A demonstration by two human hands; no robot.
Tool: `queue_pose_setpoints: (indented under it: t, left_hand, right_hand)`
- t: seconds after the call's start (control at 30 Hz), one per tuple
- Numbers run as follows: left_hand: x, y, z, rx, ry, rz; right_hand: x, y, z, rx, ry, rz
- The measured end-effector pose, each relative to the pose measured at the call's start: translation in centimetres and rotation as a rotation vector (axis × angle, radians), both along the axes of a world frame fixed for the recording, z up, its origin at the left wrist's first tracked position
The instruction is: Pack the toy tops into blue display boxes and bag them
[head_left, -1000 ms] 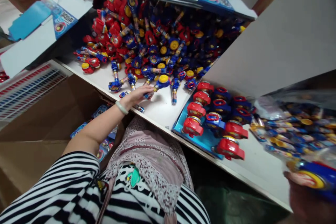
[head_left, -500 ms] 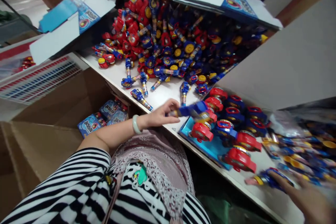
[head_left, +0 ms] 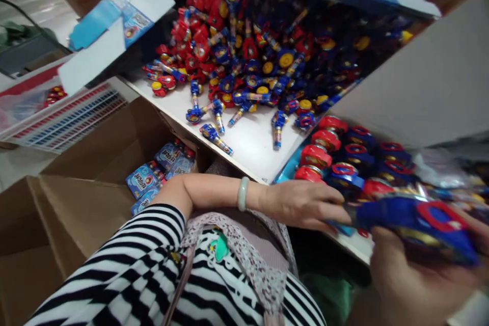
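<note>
In front of me at the lower right, both hands are on a blue toy with a red ring (head_left: 416, 224), blurred by motion. My right hand (head_left: 424, 280) is closed around its wide body, thumb on the near side. My left hand (head_left: 305, 206), with a pale bangle on the wrist, has its fingers closed at the toy's narrow left end; the exact grip is smeared. Just behind the hands, a light-blue tray (head_left: 286, 169) holds red toys (head_left: 316, 157) and blue toys (head_left: 346, 175) in rows, partly hidden by my left hand.
A large tipped box spills a heap of red and blue toys (head_left: 248, 66) onto the white table (head_left: 252, 145). Below left, an open cardboard box (head_left: 87, 163) contains several printed blue packs (head_left: 145, 179). A white basket (head_left: 76, 117) stands beyond it. A clear plastic bag (head_left: 439, 168) lies right.
My left hand has moved right, from the tray's left end to the toy at my right hand. My right hand has lifted a blue toy off the table. The view has shifted slightly.
</note>
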State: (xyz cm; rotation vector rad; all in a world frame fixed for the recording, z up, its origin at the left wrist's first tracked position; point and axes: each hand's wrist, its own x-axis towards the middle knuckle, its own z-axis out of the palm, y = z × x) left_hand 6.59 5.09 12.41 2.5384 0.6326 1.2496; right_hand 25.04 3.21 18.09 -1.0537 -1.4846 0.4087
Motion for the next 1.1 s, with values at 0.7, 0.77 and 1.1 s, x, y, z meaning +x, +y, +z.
queue_pose_setpoints:
  t: [0.7, 0.77, 1.1]
  left_hand:
    - [-2.5, 1.6, -2.8, -0.059, 0.002, 0.289]
    - [-2.7, 1.7, -2.9, -0.081, 0.008, 0.281]
    - [-2.9, 2.2, -3.7, -0.043, -0.034, 0.252]
  right_hand:
    - [5.4, 1.2, -3.8, -0.046, -0.795, 0.187]
    - [5.6, 1.8, -3.7, -0.04, -0.799, 0.229]
    - [4.1, 0.8, -2.0, -0.167, -1.249, 0.142]
